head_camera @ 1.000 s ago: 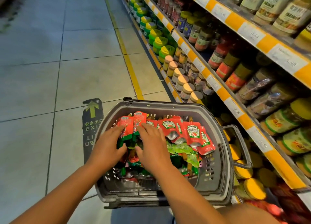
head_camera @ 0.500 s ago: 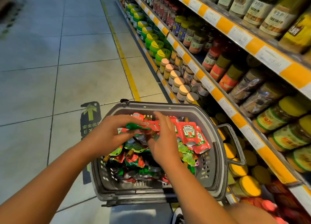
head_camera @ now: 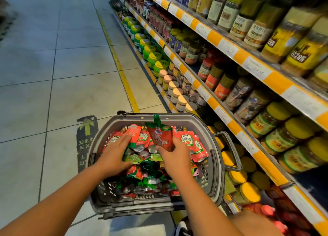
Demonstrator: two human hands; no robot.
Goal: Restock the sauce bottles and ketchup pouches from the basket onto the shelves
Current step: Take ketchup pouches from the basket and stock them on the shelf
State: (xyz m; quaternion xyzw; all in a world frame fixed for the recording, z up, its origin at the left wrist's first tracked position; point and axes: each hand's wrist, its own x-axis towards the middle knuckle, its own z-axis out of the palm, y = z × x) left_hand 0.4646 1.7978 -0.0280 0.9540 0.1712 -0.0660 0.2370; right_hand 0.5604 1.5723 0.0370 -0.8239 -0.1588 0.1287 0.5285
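Grey plastic forms the basket (head_camera: 215,157) on the tiled floor (head_camera: 62,76) in front of me, and it is heaped with ketchup pouches (head_camera: 186,140), red ones with green caps lying over crumpled green and silver ones. My right hand (head_camera: 174,158) pinches one red pouch (head_camera: 161,136) by its lower edge and holds it upright above the heap, its long axis standing nearly vertical with the green cap pointing up and away from me toward the far rim. My left hand (head_camera: 114,155) lies flat on the pile, fingers spread and relaxed over the pouches at the left side. Just to my right run the shelves (head_camera: 236,127), edged in orange and white price strips, packed with jars (head_camera: 276,115) and yellow-lidded tubs (head_camera: 248,191). The basket's side handle (head_camera: 230,150) stands between the heap and the lower shelf.
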